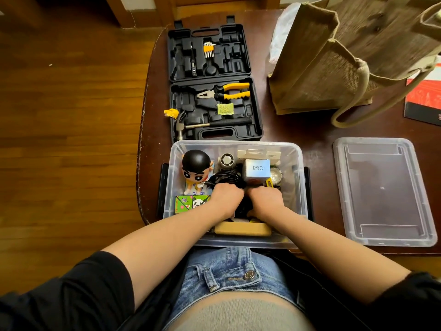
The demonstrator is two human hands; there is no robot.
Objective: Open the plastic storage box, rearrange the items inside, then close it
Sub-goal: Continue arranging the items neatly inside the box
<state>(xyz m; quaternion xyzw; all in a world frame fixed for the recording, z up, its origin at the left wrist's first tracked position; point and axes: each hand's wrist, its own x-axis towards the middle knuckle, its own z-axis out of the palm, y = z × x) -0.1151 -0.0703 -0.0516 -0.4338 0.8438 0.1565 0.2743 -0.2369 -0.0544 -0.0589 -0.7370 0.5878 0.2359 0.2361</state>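
- A clear, rounded-rectangular plastic storage box (235,149) sits open at the near edge of a dark wooden tabletop (319,130), its flat translucent lid (381,189) lying just to the right.
- Inside: a glossy big-headed cartoon figurine (194,169), a coiled black rubbery cable (225,180), a silvery cube-shaped carton marked "Q88" (257,169) and a tan oblong case (242,229).
- Both forearms reach down into the box; the left hand (226,195) and right hand (265,199), knuckles up and fingers curled, are side by side, gripping the black cable.
- Behind, a black moulded-plastic tool case (212,82) lies open beside a coarse woven jute bag (338,58).
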